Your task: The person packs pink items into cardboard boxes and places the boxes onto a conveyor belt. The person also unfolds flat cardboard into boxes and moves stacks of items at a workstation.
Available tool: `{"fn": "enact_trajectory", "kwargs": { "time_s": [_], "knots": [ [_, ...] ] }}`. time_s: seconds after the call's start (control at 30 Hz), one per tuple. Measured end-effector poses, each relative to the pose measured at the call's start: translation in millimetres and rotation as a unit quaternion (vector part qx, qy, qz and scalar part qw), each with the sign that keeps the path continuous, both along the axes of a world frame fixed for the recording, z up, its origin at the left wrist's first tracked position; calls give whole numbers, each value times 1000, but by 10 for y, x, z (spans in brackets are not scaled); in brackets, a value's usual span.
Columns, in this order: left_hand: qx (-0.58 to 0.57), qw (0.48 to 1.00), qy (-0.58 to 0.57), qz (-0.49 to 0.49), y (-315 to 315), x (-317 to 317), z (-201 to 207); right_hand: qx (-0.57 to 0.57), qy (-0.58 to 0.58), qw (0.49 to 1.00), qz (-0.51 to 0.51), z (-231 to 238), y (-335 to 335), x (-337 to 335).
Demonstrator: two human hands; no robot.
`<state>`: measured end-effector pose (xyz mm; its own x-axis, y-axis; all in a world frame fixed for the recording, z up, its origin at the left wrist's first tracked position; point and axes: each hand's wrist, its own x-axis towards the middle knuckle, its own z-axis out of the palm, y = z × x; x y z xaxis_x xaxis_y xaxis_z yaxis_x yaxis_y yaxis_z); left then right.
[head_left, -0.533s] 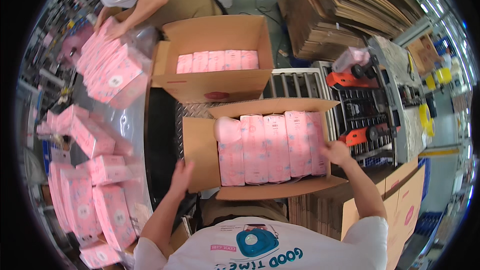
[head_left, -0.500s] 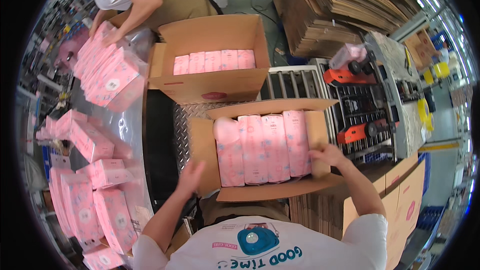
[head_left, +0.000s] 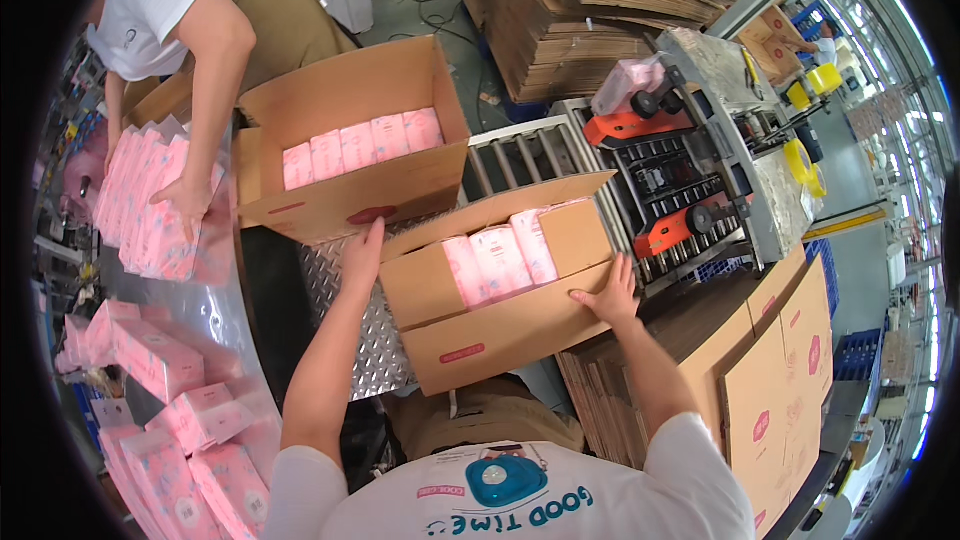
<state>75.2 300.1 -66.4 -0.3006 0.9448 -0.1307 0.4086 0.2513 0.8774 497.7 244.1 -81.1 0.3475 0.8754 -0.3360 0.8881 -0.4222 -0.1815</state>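
In front of me stands a cardboard carton (head_left: 470,350) with pink tissue packs (head_left: 498,258) inside. Its left and right end flaps are folded inward over the outer packs, while the long far flap (head_left: 520,202) leans up. My right hand (head_left: 608,298) lies with fingers spread on the carton's near right corner. At the far left corner, my left hand (head_left: 364,252) reaches up with fingers stretched out, beside the far flap; whether it touches the flap I cannot tell. Beyond it sits a second open carton (head_left: 350,200) holding a row of pink packs (head_left: 360,145).
Pink packs (head_left: 160,360) lie piled on a metal table at left. A co-worker's hand (head_left: 188,202) rests on a row of packs there. Rollers (head_left: 515,165) lead right to an orange-and-black carton sealer (head_left: 650,175). Flattened cartons (head_left: 600,20) are stacked behind; more (head_left: 770,390) stand near right.
The carton's end flaps have folded inward over the packs. My left hand has moved from the near left side to the far left corner; my right hand now lies spread on the near right corner.
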Motion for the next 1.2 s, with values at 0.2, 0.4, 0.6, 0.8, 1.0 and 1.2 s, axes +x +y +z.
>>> {"fn": "enact_trajectory", "kwargs": {
  "time_s": [0.2,0.4,0.6,0.8,1.0,1.2],
  "knots": [
    [-91,996,10,-7,-1340,465,-1244,-9,120,963,-240,-475,30,363],
    [-91,992,48,75,-983,1366,-1195,156,-104,982,7,-69,1136,407],
    [-67,994,83,5,437,2175,-1250,202,-58,926,313,-263,1721,833],
    [-116,990,75,-22,1374,2982,-916,239,-48,934,260,-107,2173,1621],
    [-177,979,0,-102,1615,3604,-611,247,-21,942,226,-181,2298,2383],
    [-118,880,-30,-459,1020,3423,862,-76,205,949,227,927,1261,2618]
  ]
}}
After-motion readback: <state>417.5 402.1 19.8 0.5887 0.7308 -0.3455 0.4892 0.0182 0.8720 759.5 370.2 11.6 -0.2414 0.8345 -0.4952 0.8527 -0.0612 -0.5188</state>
